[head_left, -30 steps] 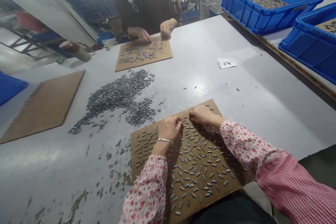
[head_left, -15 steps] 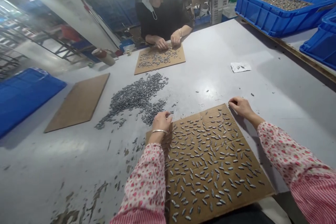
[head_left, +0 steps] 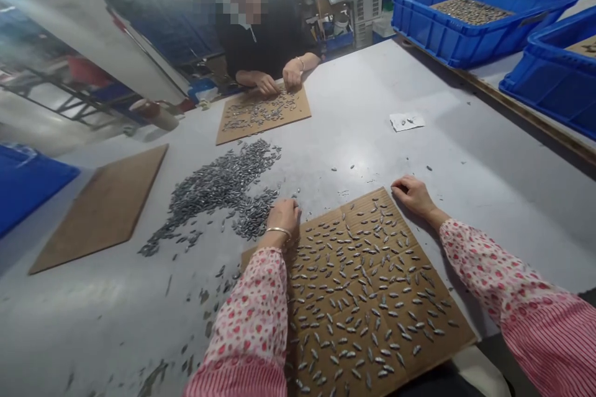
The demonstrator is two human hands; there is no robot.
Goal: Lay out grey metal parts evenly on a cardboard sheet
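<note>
A cardboard sheet point(head_left: 447, 338) lies in front of me, covered with several small grey metal pieces point(head_left: 367, 298) spread out singly. My left hand point(head_left: 283, 216) rests with curled fingers at the sheet's far left corner, beside a loose heap of the same metal pieces point(head_left: 218, 185) on the grey table. My right hand point(head_left: 412, 194) grips the sheet's far right corner, fingers curled onto its edge. Both arms wear pink flowered sleeves.
Across the table a person in black sorts pieces on another cardboard sheet point(head_left: 263, 113). A bare cardboard sheet point(head_left: 102, 208) lies at the left. Blue crates point(head_left: 465, 18) with pieces stand at the right, behind a wooden edge. A small white paper point(head_left: 406, 121) lies mid-table.
My hands moved apart from the middle of the sheet's far edge to its two far corners. The view shifted slightly.
</note>
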